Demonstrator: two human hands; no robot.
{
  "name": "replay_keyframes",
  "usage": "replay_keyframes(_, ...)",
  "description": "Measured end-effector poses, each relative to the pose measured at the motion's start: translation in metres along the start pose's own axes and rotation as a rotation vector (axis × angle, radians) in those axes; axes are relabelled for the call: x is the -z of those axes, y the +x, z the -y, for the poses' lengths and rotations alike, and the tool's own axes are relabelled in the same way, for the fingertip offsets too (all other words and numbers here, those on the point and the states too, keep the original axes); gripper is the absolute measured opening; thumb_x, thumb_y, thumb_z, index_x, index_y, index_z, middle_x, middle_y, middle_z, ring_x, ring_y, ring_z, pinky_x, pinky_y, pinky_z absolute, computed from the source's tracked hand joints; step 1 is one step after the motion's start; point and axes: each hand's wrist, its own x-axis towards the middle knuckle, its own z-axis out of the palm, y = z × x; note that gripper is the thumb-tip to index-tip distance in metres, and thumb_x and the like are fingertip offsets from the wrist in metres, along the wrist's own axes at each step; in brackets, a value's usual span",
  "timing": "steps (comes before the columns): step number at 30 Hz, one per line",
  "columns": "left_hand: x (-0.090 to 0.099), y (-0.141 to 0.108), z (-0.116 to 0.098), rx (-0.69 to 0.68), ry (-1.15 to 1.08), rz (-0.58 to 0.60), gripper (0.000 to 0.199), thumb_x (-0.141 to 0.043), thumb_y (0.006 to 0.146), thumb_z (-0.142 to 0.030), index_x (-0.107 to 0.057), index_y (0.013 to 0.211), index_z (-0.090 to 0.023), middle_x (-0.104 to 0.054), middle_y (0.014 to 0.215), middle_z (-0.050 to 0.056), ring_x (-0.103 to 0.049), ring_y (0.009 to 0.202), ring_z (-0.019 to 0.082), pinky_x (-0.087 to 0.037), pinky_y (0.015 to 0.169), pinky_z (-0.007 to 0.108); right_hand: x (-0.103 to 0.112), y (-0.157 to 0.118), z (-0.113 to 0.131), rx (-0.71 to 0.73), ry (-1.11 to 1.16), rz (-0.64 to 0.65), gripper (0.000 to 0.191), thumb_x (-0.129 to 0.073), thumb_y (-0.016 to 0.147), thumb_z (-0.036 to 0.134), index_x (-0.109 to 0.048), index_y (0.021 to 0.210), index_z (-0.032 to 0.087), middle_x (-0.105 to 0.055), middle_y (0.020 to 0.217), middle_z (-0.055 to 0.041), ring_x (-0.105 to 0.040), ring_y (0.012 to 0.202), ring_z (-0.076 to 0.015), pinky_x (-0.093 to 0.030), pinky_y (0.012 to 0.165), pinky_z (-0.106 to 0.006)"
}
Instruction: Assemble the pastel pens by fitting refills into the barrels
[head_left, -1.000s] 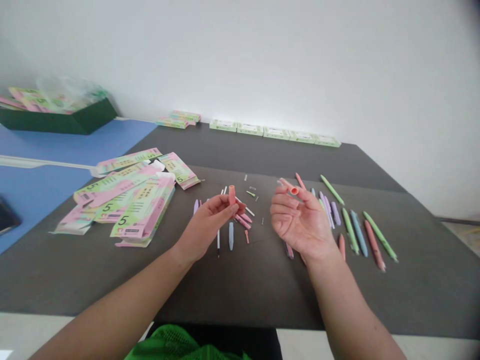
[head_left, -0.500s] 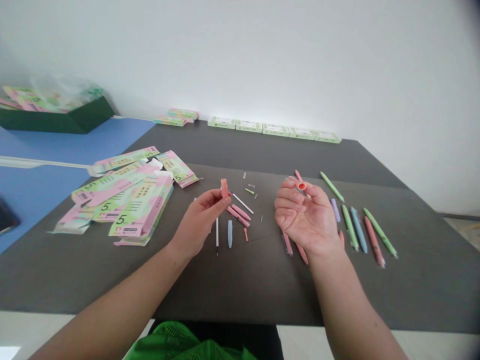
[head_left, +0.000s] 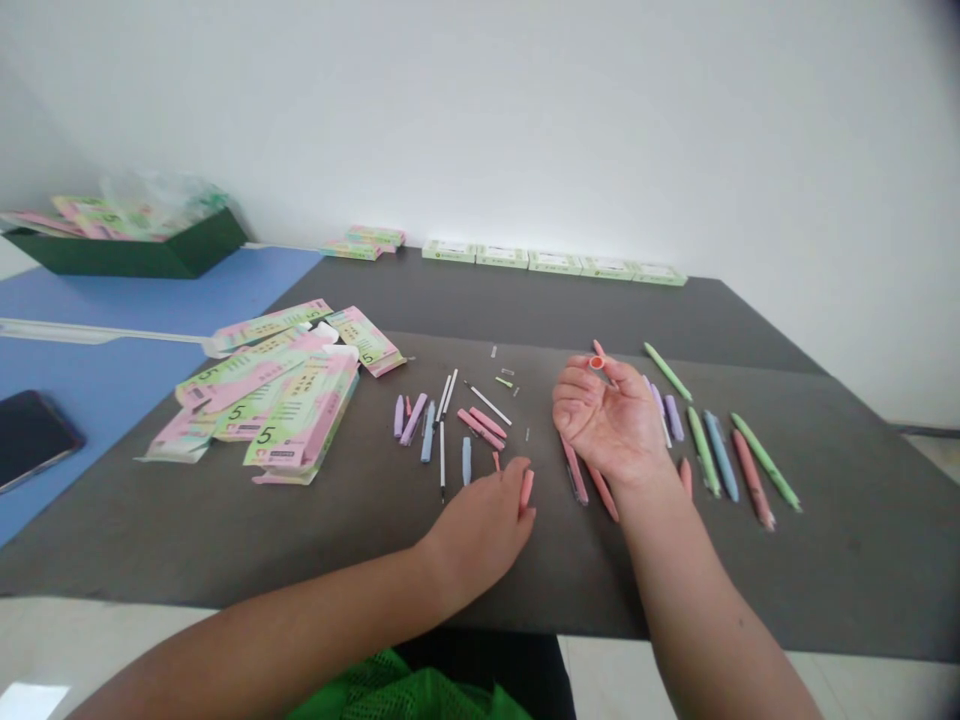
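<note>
Flattened cartons point(head_left: 274, 395) lie in a loose heap on the left of the table point(head_left: 525, 310), with pen parts point(head_left: 450, 425) in the middle and whole pens point(head_left: 720, 455) to the right. The left hand point(head_left: 480, 530) rests on the table just in front of the parts, a barrel point(head_left: 526, 490) at its fingertips. The right hand point(head_left: 607, 425) is above the table between parts and pens, pinching a tube point(head_left: 597, 362). Boxes point(head_left: 551, 262) stand in a row behind, along the wall point(head_left: 525, 120). Further left, a desk point(head_left: 150, 300) carries a tray point(head_left: 127, 255) and a phone point(head_left: 34, 438).
</note>
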Motion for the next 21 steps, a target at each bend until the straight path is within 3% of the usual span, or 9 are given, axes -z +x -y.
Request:
replay_keyframes(5,-0.008,0.003,-0.002,-0.015,0.150,0.050,0.040,-0.047,0.086,-0.021,-0.044,0.125,-0.015,-0.066,0.099,0.015,-0.066,0.089,0.026,-0.047,0.075,0.034,0.000,0.001,0.000,0.020,-0.026,-0.008,0.021,-0.036,0.084,0.033,-0.049,0.071,0.024,-0.038,0.061,0.0035,-0.037,0.053,-0.0126,-0.042,0.058,-0.024)
replay_keyframes(9,-0.005,0.004,-0.001,0.012,0.187,0.014,0.043,-0.048,0.088,-0.029,-0.043,0.127,-0.014,-0.066,0.098,0.015,-0.066,0.088,0.027,-0.048,0.073,0.033,0.001,0.001,0.000,0.008,0.029,-0.001,0.020,-0.036,0.084,0.032,-0.050,0.072,0.024,-0.039,0.062,0.0035,-0.038,0.054,-0.0124,-0.042,0.058,-0.024)
replay_keyframes(13,0.021,0.010,0.011,0.034,0.173,-0.081,0.023,-0.042,0.091,-0.030,-0.058,0.100,-0.018,-0.068,0.091,0.010,-0.065,0.085,0.023,-0.046,0.073,0.031,0.001,0.001,0.001,0.030,0.047,0.005,0.020,-0.037,0.085,0.030,-0.050,0.072,0.023,-0.039,0.062,0.0034,-0.039,0.053,-0.0114,-0.042,0.056,-0.022)
replay_keyframes(16,0.043,0.019,0.024,0.038,0.185,-0.224,0.022,-0.043,0.090,-0.028,-0.063,0.085,-0.018,-0.067,0.088,0.009,-0.063,0.086,0.023,-0.044,0.078,0.033,0.001,0.001,0.001,0.047,0.035,0.016,0.021,-0.038,0.086,0.030,-0.050,0.071,0.023,-0.039,0.061,0.0036,-0.039,0.053,-0.0103,-0.042,0.055,-0.021)
replay_keyframes(18,0.048,0.025,0.029,0.013,0.168,-0.267,0.023,-0.046,0.088,-0.029,-0.065,0.082,-0.018,-0.067,0.084,0.009,-0.062,0.083,0.023,-0.044,0.078,0.034,0.001,0.001,0.001,0.045,0.043,0.018,0.021,-0.038,0.086,0.030,-0.051,0.072,0.023,-0.039,0.061,0.0037,-0.039,0.053,-0.0100,-0.042,0.055,-0.021)
replay_keyframes(21,0.040,0.031,0.029,0.007,0.238,-0.249,0.026,-0.049,0.086,-0.032,-0.067,0.076,-0.016,-0.067,0.080,0.010,-0.062,0.079,0.023,-0.044,0.075,0.033,0.001,0.002,0.000,0.008,0.109,0.018,0.021,-0.037,0.086,0.030,-0.051,0.073,0.023,-0.040,0.061,0.0038,-0.040,0.053,-0.0102,-0.043,0.056,-0.021)
